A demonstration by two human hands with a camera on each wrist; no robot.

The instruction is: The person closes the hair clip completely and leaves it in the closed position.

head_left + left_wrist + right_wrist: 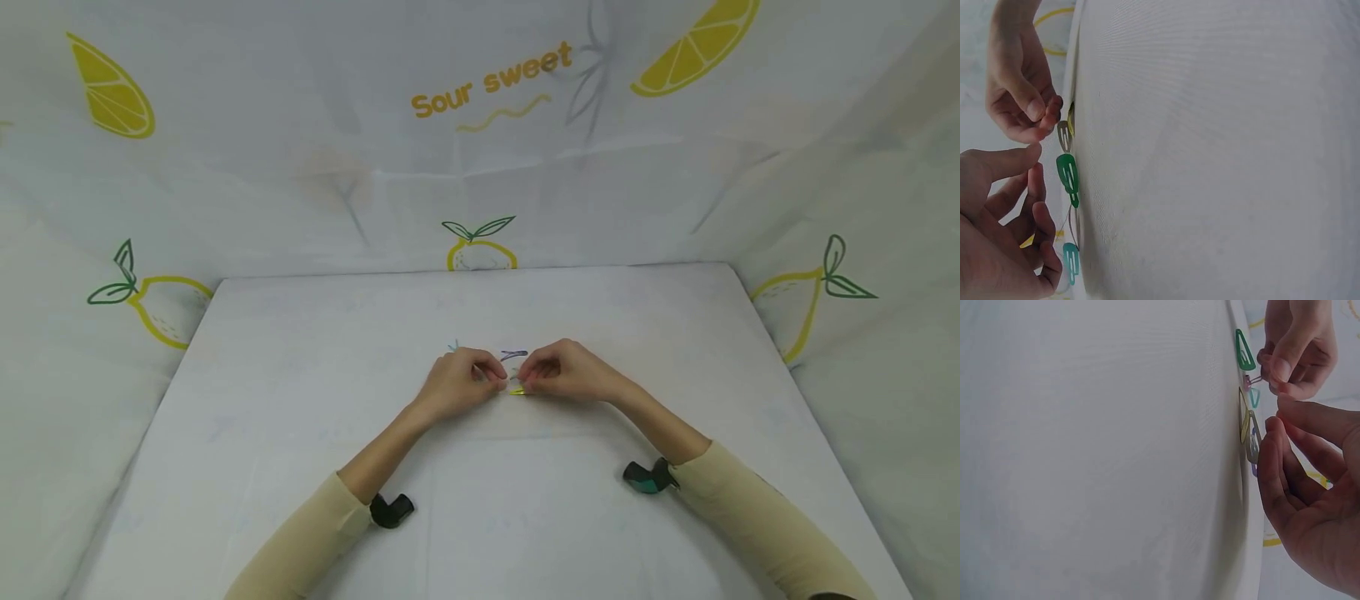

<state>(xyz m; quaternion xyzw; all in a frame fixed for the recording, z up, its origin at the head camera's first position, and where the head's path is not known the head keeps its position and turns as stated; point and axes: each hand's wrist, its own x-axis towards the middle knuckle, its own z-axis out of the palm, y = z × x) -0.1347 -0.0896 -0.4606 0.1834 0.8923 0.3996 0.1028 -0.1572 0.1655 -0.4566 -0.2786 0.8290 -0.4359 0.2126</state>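
Left hand and right hand near at least six clips

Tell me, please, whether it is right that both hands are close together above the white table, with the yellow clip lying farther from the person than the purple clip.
Not quite: the head view shows the yellow clip as the nearer one and the purple clip as the farther. The left hand and right hand are indeed close together above the white table.
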